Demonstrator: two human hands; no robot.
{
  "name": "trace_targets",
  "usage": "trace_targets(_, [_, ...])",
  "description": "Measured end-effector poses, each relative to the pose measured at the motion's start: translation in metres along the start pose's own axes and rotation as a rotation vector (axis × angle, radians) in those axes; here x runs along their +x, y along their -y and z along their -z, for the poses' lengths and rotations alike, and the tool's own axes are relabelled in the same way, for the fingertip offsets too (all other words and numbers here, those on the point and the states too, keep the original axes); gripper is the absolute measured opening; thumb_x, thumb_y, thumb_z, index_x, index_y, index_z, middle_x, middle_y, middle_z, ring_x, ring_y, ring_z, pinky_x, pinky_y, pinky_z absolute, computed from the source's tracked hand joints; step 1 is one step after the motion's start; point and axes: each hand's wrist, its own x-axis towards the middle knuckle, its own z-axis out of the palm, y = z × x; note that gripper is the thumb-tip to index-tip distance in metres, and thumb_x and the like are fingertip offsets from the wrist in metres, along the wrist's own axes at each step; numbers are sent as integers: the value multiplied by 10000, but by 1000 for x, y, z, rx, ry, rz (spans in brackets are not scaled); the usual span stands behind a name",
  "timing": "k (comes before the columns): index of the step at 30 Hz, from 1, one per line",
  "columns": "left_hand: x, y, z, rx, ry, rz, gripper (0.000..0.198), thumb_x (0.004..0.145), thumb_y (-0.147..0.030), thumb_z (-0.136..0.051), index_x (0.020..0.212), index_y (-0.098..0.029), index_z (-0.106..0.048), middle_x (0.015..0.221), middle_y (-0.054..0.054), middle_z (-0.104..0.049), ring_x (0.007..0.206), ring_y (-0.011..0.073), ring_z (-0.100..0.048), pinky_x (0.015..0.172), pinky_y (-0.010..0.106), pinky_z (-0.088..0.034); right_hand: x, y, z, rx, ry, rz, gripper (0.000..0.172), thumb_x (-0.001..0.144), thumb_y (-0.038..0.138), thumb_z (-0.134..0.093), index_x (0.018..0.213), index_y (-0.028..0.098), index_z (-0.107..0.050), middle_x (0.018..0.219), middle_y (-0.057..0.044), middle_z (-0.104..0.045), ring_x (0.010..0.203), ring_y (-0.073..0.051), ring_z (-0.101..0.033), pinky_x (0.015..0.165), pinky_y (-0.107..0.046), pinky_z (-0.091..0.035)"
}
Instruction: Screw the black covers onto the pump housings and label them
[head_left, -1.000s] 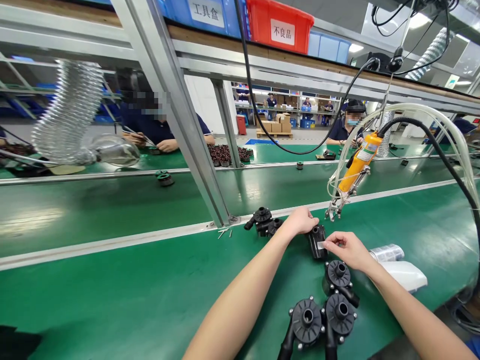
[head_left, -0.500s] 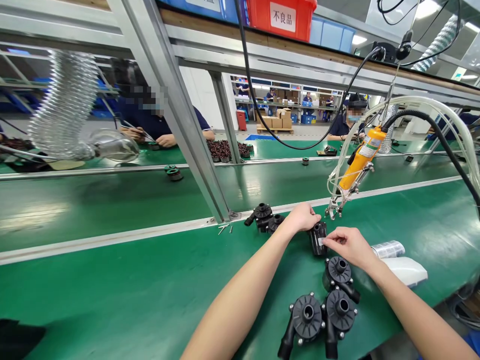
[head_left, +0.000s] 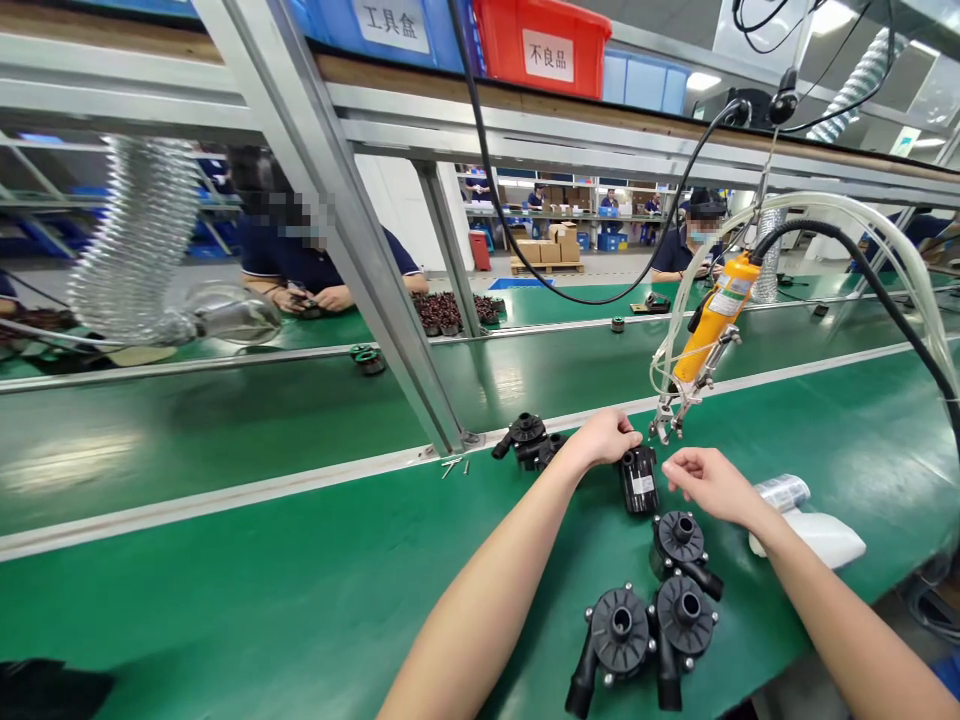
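A black pump lies on its side on the green bench, with a small white label on its body. My left hand has its fingers closed on the upper end of this pump. Just right of it, my right hand hovers with fingers curled together, apart from the label, and nothing shows in them. Nearer to me stand three black pumps with round ribbed tops, among them a front left pump. Behind my left forearm sits another pump, with one more partly hidden.
A yellow power screwdriver hangs from a cable beyond my hands. A label roll and white backing paper lie to the right. Loose screws rest by the metal post. Co-workers sit across the conveyor.
My right hand has drawn back to the right from the pump, and the label now shows uncovered on its side. My left hand keeps its hold. The view has tilted up slightly.
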Motion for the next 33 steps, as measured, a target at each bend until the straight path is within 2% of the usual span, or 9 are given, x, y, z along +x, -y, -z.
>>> trace_targets(5, [-6, -6, 1, 25, 6, -43, 154, 833, -285, -641, 760, -159, -687, 643, -13, -638, 594, 151, -524, 564, 257, -355, 7, -4, -10, -28, -67, -68, 387, 765, 549, -792, 773, 177, -684, 621, -20, -674, 549, -155, -561, 519, -257, -393])
trace_targets(8, [-16, -19, 0, 57, -12, -60, 147, 835, -298, -652, 791, -162, -683, 705, 8, -675, 636, 169, -568, 581, 260, -372, -11, 5, 6, -41, -150, -58, 342, 805, 523, -766, 748, 195, -690, 660, -32, -688, 591, -164, -571, 556, -269, -418])
trace_targets(14, [-44, -51, -6, 240, -8, -132, 172, 758, -309, -773, 793, -199, -645, 799, 42, -697, 783, 243, -645, 647, 291, -390, -111, -11, 85, -36, -505, -39, 347, 914, 556, -662, 929, 215, -724, 827, -59, -716, 728, -199, -651, 650, -296, -509])
trace_targets(17, [-57, -64, -5, 322, -27, -145, 161, 787, -284, -749, 893, -206, -657, 955, 74, -716, 927, 284, -669, 763, 326, -449, -164, -46, 117, -150, -489, -179, 385, 895, 544, -673, 1103, 222, -702, 885, -51, -697, 684, -185, -618, 629, -305, -511])
trace_targets(20, [-69, -87, -12, 241, -42, -287, 165, 820, -279, -725, 963, -229, -661, 1120, 77, -693, 1055, 281, -652, 908, 356, -479, -195, -80, 126, -99, -342, -269, 439, 876, 484, -706, 1235, 246, -620, 882, 1, -645, 561, -121, -506, 592, -286, -487])
trace_targets(23, [-78, -122, -37, 126, 132, -474, 101, 851, -309, -731, 923, -255, -687, 1113, 49, -702, 1047, 249, -665, 940, 330, -495, -192, -97, 116, 47, -249, -221, 357, 894, 394, -699, 1197, 252, -575, 866, 40, -593, 563, -96, -472, 593, -254, -457])
trace_targets(26, [-70, -152, -70, 179, 316, -608, 192, 837, -302, -767, 1022, -260, -730, 1169, 59, -705, 1098, 269, -668, 961, 336, -498, -166, -99, 102, 139, -342, -97, 244, 907, 383, -689, 1039, 229, -553, 825, 39, -568, 650, -114, -504, 591, -236, -418])
trace_targets(30, [-36, -163, -100, 299, 364, -684, 505, 735, -314, -854, 1212, -230, -710, 1274, 112, -674, 1178, 335, -639, 967, 367, -500, -133, -97, 91, 222, -481, -20, 314, 886, 482, -711, 1019, 213, -616, 855, -4, -620, 672, -140, -535, 580, -257, -423])
trace_targets(33, [-12, -155, -109, 302, 301, -597, 397, 722, -241, -832, 1108, -209, -743, 1116, 90, -729, 1030, 302, -684, 869, 338, -508, -120, -97, 87, 225, -513, -13, 362, 893, 529, -698, 1056, 206, -712, 872, -34, -656, 681, -165, -564, 610, -293, -458])
